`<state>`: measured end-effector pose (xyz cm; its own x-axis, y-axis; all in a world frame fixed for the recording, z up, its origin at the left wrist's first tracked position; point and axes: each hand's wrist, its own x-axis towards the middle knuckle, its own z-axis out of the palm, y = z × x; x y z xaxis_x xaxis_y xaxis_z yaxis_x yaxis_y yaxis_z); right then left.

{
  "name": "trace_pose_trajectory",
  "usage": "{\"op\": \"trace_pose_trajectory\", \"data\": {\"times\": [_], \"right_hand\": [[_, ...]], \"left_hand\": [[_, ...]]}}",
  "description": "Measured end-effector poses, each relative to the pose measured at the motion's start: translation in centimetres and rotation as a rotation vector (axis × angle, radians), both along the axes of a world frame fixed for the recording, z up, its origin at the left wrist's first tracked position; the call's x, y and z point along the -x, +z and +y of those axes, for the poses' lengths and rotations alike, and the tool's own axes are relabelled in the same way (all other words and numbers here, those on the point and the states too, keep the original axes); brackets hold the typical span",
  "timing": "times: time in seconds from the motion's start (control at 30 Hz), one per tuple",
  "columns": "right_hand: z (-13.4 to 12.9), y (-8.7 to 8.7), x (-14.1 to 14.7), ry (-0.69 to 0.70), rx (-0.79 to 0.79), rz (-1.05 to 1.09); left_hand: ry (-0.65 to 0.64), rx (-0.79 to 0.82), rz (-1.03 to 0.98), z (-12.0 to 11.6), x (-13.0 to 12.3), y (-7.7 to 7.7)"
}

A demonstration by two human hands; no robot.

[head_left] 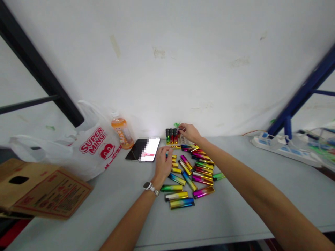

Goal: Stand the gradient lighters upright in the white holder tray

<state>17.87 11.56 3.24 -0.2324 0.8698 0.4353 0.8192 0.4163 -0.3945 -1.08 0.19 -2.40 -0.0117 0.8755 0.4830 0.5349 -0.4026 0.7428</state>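
Many shiny metallic-coloured lighters (pixel 182 203) lie loose on the grey table, most of them sideways. At the back, several lighters (pixel 171 136) stand upright in rows, black tops up, in a pale tray (pixel 184 140) with round holes. My right hand (pixel 190 132) is at the right side of these rows, its fingers pinched on the top of a lighter (pixel 179 132) that they partly cover. My left hand (pixel 163 164), with a watch on the wrist, rests by the left edge of the loose lighters, fingers loosely bent and thumb apart. Nothing shows in its grasp.
A tablet (pixel 134 149) with a lit screen lies left of my left hand. Farther left stand an orange drink bottle (pixel 122 133), a white plastic bag (pixel 89 153) and a cardboard box (pixel 54 191). A white power strip (pixel 288 151) lies at the right, near a blue metal frame (pixel 300 94).
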Motion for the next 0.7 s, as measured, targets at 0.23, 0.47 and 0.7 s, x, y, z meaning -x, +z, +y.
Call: {"op": "trace_pose_trajectory", "data": {"times": [0.23, 0.47, 0.7], "right_hand": [[0.2, -0.2, -0.4, 0.069, 0.004, 0.115], [0.8, 0.0, -0.9, 0.114, 0.006, 0.050], [-0.9, -0.2, -0.4, -0.014, 0.000, -0.136]], "left_hand": [[0.007, -0.013, -0.022, 0.1, 0.0, -0.1], [-0.001, -0.010, -0.027, 0.1, 0.0, -0.1], [-0.011, -0.002, -0.016, -0.2, 0.0, 0.2]]}}
